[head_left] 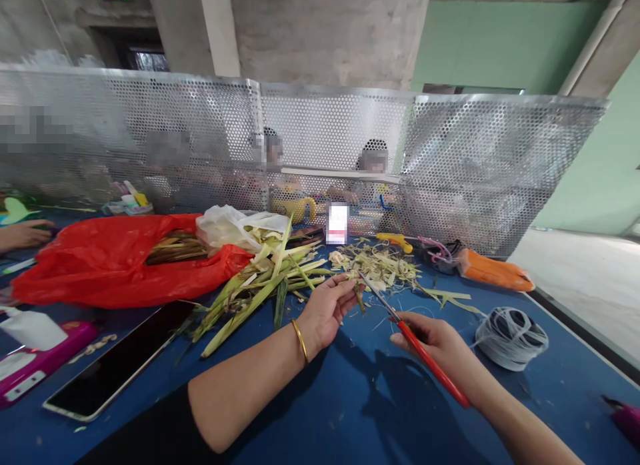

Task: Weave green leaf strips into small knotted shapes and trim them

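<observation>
My left hand [327,308], with a gold bangle at its wrist, pinches a small piece of dry plant [361,301] between its fingertips. My right hand [437,348] is closed round red-handled scissors [425,359]. Their metal tips reach up and left, close to the plant piece and the left fingertips. Behind both hands lies a pile of pale cut scraps [387,265]. Long green and yellowish leaves [255,288] spread out to the left of my left hand.
A red plastic bag [120,261], a phone [123,361] and a magenta power strip [50,361] lie left. String [511,338] and an orange packet [495,270] sit right. A perforated metal screen [335,121] stands behind, people beyond. Another person's hand [25,235] is far left.
</observation>
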Tool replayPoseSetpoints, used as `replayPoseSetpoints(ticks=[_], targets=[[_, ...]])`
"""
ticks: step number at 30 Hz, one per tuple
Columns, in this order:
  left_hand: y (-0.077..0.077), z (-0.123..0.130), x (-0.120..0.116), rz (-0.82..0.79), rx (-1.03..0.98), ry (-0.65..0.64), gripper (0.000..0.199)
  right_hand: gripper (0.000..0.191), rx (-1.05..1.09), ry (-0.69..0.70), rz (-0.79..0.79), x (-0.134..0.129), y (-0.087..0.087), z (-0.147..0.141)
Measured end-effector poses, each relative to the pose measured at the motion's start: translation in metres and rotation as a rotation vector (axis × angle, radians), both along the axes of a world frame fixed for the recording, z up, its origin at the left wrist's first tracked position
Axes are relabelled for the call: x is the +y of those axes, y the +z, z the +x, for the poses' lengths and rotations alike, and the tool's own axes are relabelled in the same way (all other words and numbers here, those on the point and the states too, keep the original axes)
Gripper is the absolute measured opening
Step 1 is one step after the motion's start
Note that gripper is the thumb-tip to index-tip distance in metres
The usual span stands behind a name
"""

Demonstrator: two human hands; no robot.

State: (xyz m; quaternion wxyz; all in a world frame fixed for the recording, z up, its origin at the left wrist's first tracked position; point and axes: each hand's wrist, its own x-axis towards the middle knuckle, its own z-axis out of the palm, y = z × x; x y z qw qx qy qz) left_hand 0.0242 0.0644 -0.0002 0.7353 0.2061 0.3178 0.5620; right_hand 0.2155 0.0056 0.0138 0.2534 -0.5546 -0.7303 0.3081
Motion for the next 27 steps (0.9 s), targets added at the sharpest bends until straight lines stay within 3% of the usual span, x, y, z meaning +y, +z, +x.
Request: replayPoseSetpoints(ticks=[8, 11, 14, 17, 22, 27], targets=[[0.001, -0.003, 0.000, -0.034, 0.050, -0.006, 0.009, 0.037, -0.106, -0.062, 0.005, 0.000, 0.002, 0.002], [0.003, -0.005, 0.001, -0.075, 0.115, 0.005, 0.003, 0.035, -0.343, -0.116, 0.067, -0.002, 0.004, 0.004], [0.005, -0.009, 0.003, -0.133, 0.156, -0.027, 0.015, 0.037, -0.604, -0.135, 0.118, -0.004, 0.003, 0.004], [0.009, -0.013, 0.002, -0.137, 0.233, -0.066, 0.015, 0.037, -0.697, -0.024, 0.130, -0.007, 0.002, 0.003], [0.013, -0.008, -0.001, -0.127, 0.368, -0.173, 0.007, 0.029, -0.633, 0.254, 0.151, -0.017, 0.002, -0.003], [0.024, 0.013, 0.040, -0.193, 0.417, -0.316, 0.014, 0.027, -0.579, 0.306, 0.174, -0.021, -0.002, -0.006]])
